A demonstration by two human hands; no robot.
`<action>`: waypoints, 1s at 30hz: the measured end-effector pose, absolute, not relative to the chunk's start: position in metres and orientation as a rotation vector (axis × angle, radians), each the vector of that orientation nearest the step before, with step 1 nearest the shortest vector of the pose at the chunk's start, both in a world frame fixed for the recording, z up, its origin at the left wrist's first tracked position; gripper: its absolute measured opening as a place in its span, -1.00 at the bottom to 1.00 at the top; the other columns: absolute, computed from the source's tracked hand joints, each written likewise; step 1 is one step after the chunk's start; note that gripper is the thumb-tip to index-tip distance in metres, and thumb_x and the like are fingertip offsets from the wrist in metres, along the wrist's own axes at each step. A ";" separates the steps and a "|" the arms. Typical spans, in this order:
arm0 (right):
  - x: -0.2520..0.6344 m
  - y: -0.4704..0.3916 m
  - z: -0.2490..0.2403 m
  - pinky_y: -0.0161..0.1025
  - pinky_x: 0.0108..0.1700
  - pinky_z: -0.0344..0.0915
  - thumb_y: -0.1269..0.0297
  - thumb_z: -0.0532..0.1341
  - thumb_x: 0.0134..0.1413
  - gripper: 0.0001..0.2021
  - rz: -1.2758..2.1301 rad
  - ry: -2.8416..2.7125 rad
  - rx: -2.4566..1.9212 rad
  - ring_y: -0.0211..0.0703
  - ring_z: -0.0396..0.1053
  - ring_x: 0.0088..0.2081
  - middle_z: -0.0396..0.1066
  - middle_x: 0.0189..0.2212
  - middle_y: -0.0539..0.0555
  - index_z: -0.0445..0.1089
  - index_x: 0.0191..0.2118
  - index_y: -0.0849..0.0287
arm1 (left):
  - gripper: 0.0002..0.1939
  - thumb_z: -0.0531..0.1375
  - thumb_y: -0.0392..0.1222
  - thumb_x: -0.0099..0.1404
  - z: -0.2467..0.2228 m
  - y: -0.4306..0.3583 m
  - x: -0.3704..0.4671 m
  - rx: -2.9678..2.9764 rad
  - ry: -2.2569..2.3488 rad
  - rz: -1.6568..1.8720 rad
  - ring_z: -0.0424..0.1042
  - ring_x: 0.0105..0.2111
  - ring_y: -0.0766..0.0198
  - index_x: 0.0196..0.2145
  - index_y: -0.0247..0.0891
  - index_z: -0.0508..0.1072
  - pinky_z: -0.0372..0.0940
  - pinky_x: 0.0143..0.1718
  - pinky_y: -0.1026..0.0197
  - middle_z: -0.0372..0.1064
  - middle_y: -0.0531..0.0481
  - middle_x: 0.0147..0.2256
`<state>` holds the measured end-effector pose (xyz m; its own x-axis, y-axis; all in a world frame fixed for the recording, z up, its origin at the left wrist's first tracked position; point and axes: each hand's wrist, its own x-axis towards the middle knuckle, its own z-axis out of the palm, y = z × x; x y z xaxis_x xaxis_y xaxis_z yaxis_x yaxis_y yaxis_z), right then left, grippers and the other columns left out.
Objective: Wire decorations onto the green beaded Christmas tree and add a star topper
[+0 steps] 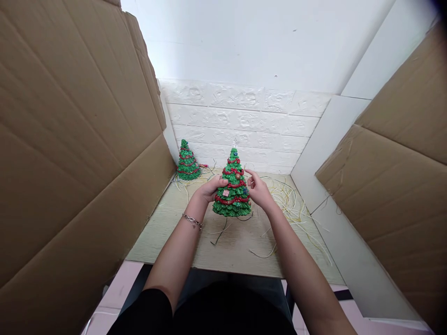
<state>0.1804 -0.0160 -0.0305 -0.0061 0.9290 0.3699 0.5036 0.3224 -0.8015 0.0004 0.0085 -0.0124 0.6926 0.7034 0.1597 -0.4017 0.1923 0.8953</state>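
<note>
Head view, left fingers (221, 182) gripping tree (232, 186), right fingers (253, 175) bent alongside

The head view looks forward and down at close range toward the person's hands (257, 190), the table (240, 253) and a white wall (244, 42) beyond; an upper-right dark patch (439, 3) is perhaps the lens edge.

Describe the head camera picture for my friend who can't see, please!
A left hand grips a green Christmas tree with red garlands and a clear tip above a pale table; the right hand is at its right side. A second tree stands back left, and loose wires lie around.
</note>
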 end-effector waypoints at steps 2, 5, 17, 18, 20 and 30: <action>0.180 -0.015 -0.032 -0.31 -0.35 0.15 0.27 0.17 -0.15 -0.48 0.601 -1.686 -1.212 -0.28 0.16 -0.48 0.28 -0.44 -0.04 0.28 0.04 0.11 | -0.24 0.42 -0.02 -0.28 -0.014 0.011 0.001 1.144 0.311 0.778 0.43 -0.15 -0.08 -0.11 -0.40 0.39 0.28 -0.08 -0.01 0.45 -0.27 -0.20; 0.176 -0.014 -0.033 -0.26 -0.20 0.23 0.25 0.17 -0.11 -0.65 0.788 -1.723 -0.993 -0.20 0.27 -0.31 0.37 -0.35 0.01 0.41 -0.12 0.10 | -0.23 0.42 -0.02 -0.29 -0.018 0.014 0.002 1.149 0.304 0.738 0.43 -0.16 -0.09 -0.10 -0.41 0.38 0.30 -0.11 -0.01 0.46 -0.28 -0.22; 0.179 -0.011 -0.032 -0.33 -0.43 0.22 0.16 0.30 -0.31 -0.77 1.038 -1.370 -1.024 -0.31 0.25 -0.52 0.35 -0.58 -0.07 0.39 -0.46 0.18 | -0.23 0.42 -0.02 -0.29 -0.012 0.008 0.003 1.169 0.300 0.704 0.43 -0.16 -0.07 -0.10 -0.41 0.38 0.30 -0.11 0.02 0.45 -0.29 -0.20; 0.180 -0.010 -0.032 -0.34 -0.46 0.20 0.15 0.29 -0.30 -0.77 0.992 -1.367 -1.064 -0.32 0.23 -0.55 0.34 -0.60 -0.06 0.41 -0.47 0.19 | -0.24 0.42 -0.03 -0.28 -0.011 0.007 0.003 1.169 0.311 0.707 0.44 -0.16 -0.07 -0.11 -0.41 0.38 0.30 -0.11 0.02 0.45 -0.29 -0.20; 0.182 -0.010 -0.032 -0.32 -0.50 0.20 0.13 0.27 -0.28 -0.77 0.928 -1.355 -1.119 -0.31 0.22 -0.58 0.36 -0.62 -0.05 0.45 -0.46 0.19 | -0.25 0.42 -0.03 -0.27 -0.009 0.006 0.003 1.166 0.322 0.717 0.44 -0.17 -0.06 -0.11 -0.42 0.38 0.30 -0.11 0.03 0.45 -0.29 -0.21; 0.180 -0.011 -0.028 -0.15 -0.01 0.26 0.27 0.18 -0.24 -0.68 1.074 -1.295 -0.899 -0.14 0.38 -0.12 0.47 -0.22 0.01 0.43 -0.23 0.10 | -0.24 0.43 -0.02 -0.27 -0.009 0.006 0.003 1.159 0.332 0.721 0.46 -0.22 -0.04 -0.11 -0.41 0.38 0.32 -0.16 0.05 0.47 -0.27 -0.24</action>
